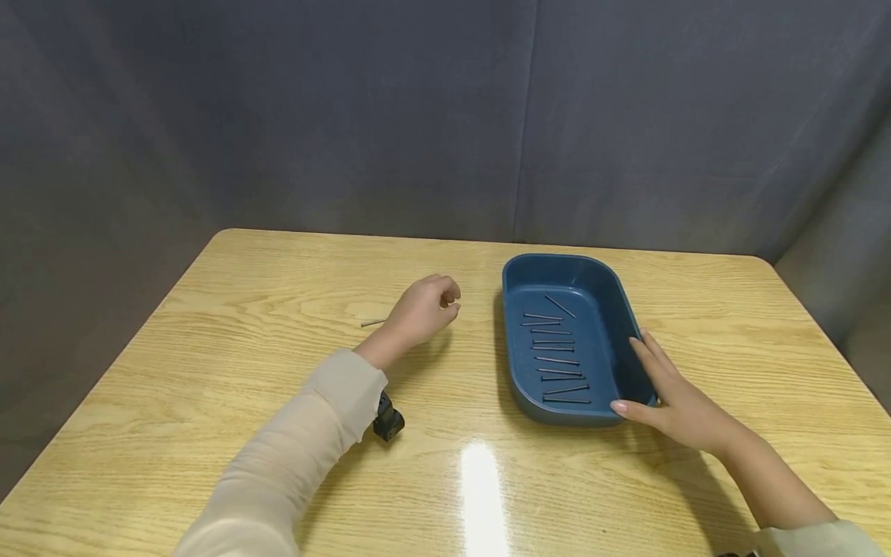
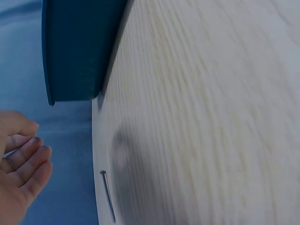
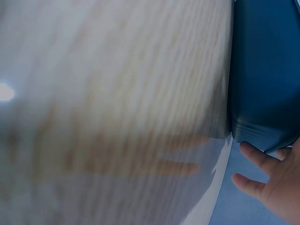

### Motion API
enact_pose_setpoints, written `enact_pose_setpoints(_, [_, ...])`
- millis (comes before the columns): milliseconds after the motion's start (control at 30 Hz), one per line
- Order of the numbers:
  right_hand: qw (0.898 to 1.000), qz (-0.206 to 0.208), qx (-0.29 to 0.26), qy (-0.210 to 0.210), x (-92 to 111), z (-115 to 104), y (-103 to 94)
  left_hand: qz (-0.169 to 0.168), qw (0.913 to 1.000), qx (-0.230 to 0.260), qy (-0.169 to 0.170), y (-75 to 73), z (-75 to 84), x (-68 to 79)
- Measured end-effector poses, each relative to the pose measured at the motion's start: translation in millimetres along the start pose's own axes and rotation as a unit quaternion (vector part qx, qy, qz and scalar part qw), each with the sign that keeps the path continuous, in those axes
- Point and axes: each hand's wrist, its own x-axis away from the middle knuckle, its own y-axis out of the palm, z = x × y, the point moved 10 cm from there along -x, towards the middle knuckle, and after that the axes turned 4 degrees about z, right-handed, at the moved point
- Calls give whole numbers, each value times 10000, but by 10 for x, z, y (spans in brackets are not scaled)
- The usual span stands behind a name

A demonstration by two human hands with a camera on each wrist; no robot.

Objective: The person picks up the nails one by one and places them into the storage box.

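My left hand (image 1: 422, 311) hovers over the table left of a blue plastic bin (image 1: 572, 418), its fingers loosely curled. In the left wrist view nothing sits between those fingers. Part of a long thin nail (image 1: 372, 322) shows on the wood behind this hand; the left wrist view shows the whole nail (image 2: 108, 197). Several similar nails (image 1: 554, 360) lie across the bin's floor, mostly in a rough column, with one slanted at the far end. Fairly straight and spread, the fingers of my right hand (image 1: 675, 406) rest on the bin's near right corner, the thumb on its rim.
The light wooden table (image 1: 230, 325) ends at a grey curtain (image 1: 376, 116) along the back and sides. A small black camera (image 1: 387, 422) hangs under my left wrist. Bright glare lies on the wood near the front.
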Motion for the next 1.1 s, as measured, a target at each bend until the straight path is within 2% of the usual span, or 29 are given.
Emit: enact_pose_setpoints(1100, [10000,25,-31,-45,3,-4,4,-255,9971,-521,-493,-154,-634,277])
